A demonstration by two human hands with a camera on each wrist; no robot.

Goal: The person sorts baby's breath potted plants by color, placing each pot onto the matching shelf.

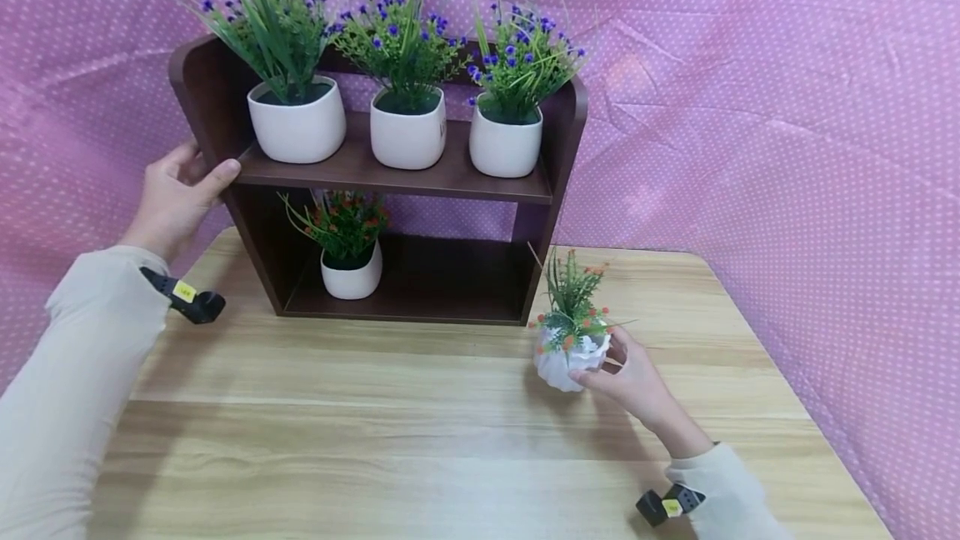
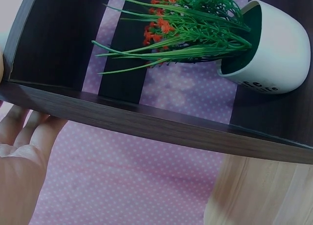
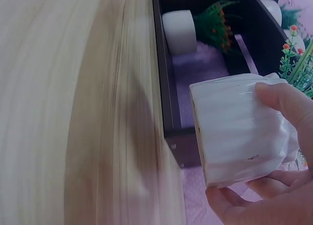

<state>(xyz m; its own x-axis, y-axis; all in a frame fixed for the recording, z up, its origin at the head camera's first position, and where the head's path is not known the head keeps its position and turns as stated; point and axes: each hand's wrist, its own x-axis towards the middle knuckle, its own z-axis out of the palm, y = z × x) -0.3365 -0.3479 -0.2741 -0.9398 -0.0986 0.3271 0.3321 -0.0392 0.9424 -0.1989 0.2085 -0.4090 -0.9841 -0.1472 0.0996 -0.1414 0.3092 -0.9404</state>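
My right hand point(image 1: 633, 382) grips a ribbed white flowerpot point(image 1: 562, 363) with orange-flowered artificial greenery, thumb on the near side and fingers round the far side. In the right wrist view the pot point(image 3: 239, 132) is tilted, held above the table by the shelf's right end. My left hand point(image 1: 174, 194) holds the left side of a dark brown two-tier shelf point(image 1: 390, 182), thumb at the front edge and fingers behind the side panel. A smooth white pot point(image 1: 352, 280) with orange flowers stands on the lower tier, towards the left; the left wrist view shows lettering on this pot point(image 2: 279, 54).
Three white pots of purple flowers stand along the upper tier: left point(image 1: 297, 125), middle point(image 1: 408, 132) and right point(image 1: 506, 144). The shelf sits at the back of a light wooden table point(image 1: 375, 432). Behind it hangs a pink dotted cloth point(image 1: 750, 107).
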